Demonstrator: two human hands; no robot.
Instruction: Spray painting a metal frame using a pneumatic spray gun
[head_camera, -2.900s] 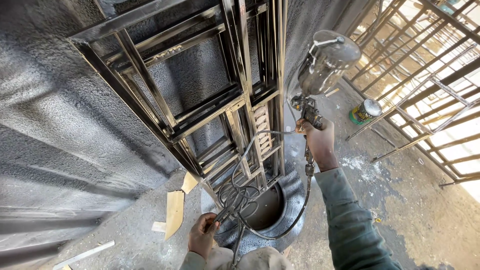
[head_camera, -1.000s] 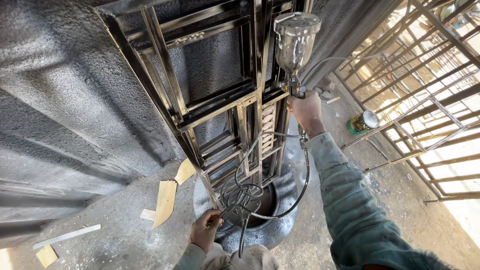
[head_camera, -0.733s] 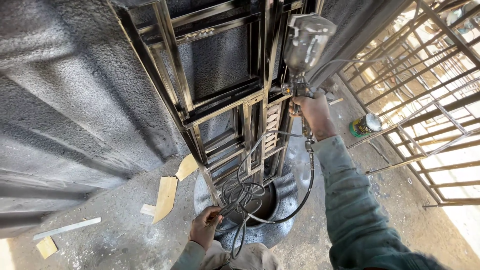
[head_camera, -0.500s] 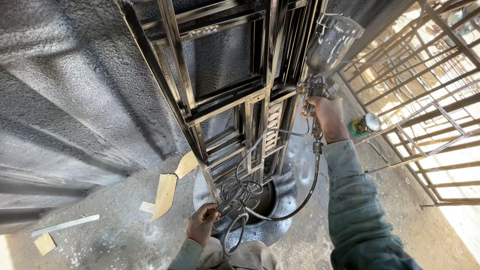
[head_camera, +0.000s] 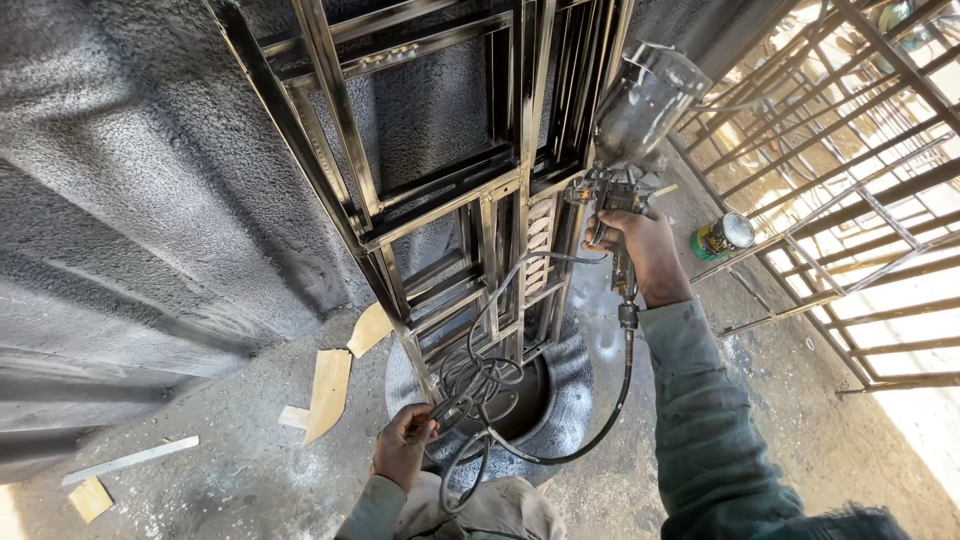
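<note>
My right hand (head_camera: 645, 250) grips a spray gun (head_camera: 625, 150) with a metal cup on top, held against the right side of a tall dark metal frame (head_camera: 440, 190) that stands upright. A black air hose (head_camera: 580, 430) runs down from the gun's handle and loops low in front of me. My left hand (head_camera: 402, 450) holds a bundle of those hose loops (head_camera: 470, 385) near the foot of the frame. The frame rests in an old tyre (head_camera: 565, 395) lying flat on the ground.
A rough paint-darkened wall (head_camera: 130, 200) fills the left. Wood scraps (head_camera: 328, 390) and a pale strip (head_camera: 130, 460) lie on the concrete. A paint can (head_camera: 722, 237) stands to the right, beside more metal grilles (head_camera: 850, 180) leaning in sunlight.
My right hand has carried the spray gun to the right along the frame and back a little. My left hand has kept hold of the hose loops, shifting slightly.
</note>
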